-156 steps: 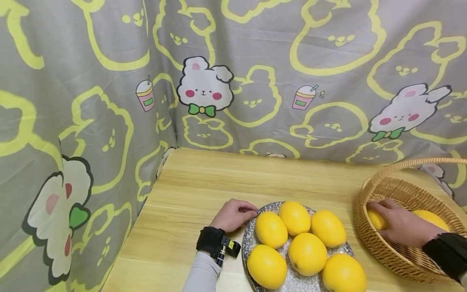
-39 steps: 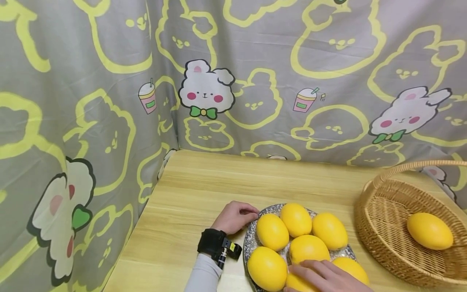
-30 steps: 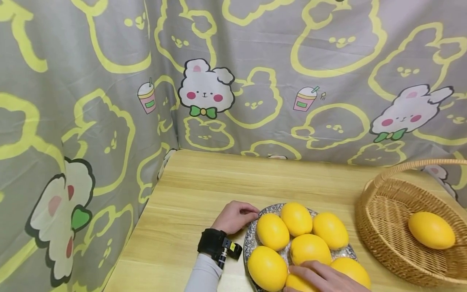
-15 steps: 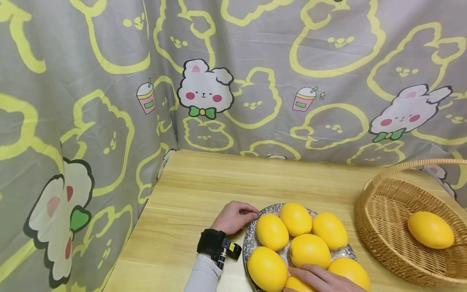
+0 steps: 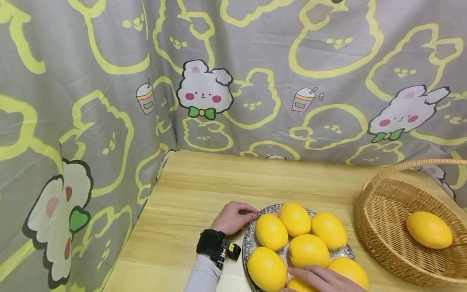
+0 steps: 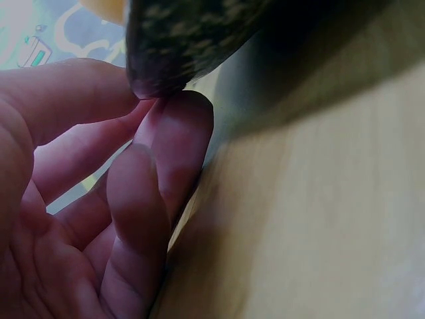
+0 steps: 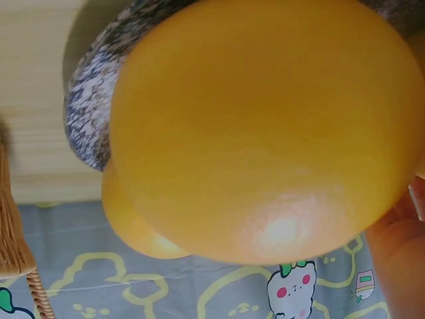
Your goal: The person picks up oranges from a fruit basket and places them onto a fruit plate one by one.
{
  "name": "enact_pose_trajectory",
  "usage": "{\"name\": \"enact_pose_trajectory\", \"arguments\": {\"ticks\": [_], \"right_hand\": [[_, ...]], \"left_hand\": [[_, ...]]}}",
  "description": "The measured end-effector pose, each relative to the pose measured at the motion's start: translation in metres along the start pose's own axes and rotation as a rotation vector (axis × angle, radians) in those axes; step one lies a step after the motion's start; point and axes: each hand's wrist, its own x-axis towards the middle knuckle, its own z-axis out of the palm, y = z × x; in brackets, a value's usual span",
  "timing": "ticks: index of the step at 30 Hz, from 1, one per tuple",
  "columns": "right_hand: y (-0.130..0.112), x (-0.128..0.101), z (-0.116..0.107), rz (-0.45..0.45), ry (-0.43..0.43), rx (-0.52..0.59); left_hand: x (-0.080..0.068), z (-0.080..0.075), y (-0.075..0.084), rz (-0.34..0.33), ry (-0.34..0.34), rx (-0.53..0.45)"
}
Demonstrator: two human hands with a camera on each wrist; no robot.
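Note:
My left hand (image 5: 233, 219) pinches the rim of a dark speckled plate (image 5: 249, 241); in the left wrist view, thumb and fingertips meet at the plate's edge (image 6: 179, 50). Several large, smooth yellow oval fruits (image 5: 310, 250) lie on the plate. At its near side my right hand (image 5: 324, 279) holds another yellow fruit (image 5: 298, 285) among them, fingers curved over its top. That fruit is mostly hidden by the hand and the frame's bottom edge. One big yellow fruit (image 7: 265, 119) fills most of the right wrist view, with part of the right hand at the right edge.
A wicker basket (image 5: 368, 239) with a tall handle stands right of the plate, one yellow fruit (image 5: 429, 229) inside. The wooden table (image 5: 175, 194) runs back to a grey patterned curtain (image 5: 255, 52), which also hangs along the left side.
About five seconds ago my right hand gripped a fruit in the basket; now that fruit is gone from there, and the hand holds one at the plate's near side. Over the last second both hands barely move.

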Motion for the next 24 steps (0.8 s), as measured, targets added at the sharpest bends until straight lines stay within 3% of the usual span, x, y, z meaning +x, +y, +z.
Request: {"name": "enact_pose_trajectory", "arguments": {"ticks": [5,12,18,21,24], "right_hand": [[0.004,0.002,-0.006,-0.131,0.007,-0.084],[0.008,0.000,-0.010,-0.142,0.002,-0.117],[0.019,0.000,-0.021,-0.313,0.086,-0.116],[0.029,-0.001,-0.031,-0.316,0.083,-0.087],[0.040,-0.005,-0.045,-0.263,0.073,-0.102]], "left_hand": [[0.000,0.000,0.000,-0.001,-0.001,0.004],[0.000,0.000,0.000,0.006,0.000,0.007],[0.000,0.000,0.001,0.013,-0.003,0.009],[-0.001,0.000,0.000,0.013,-0.003,0.006],[0.000,0.000,0.000,0.016,-0.004,0.002]]}}
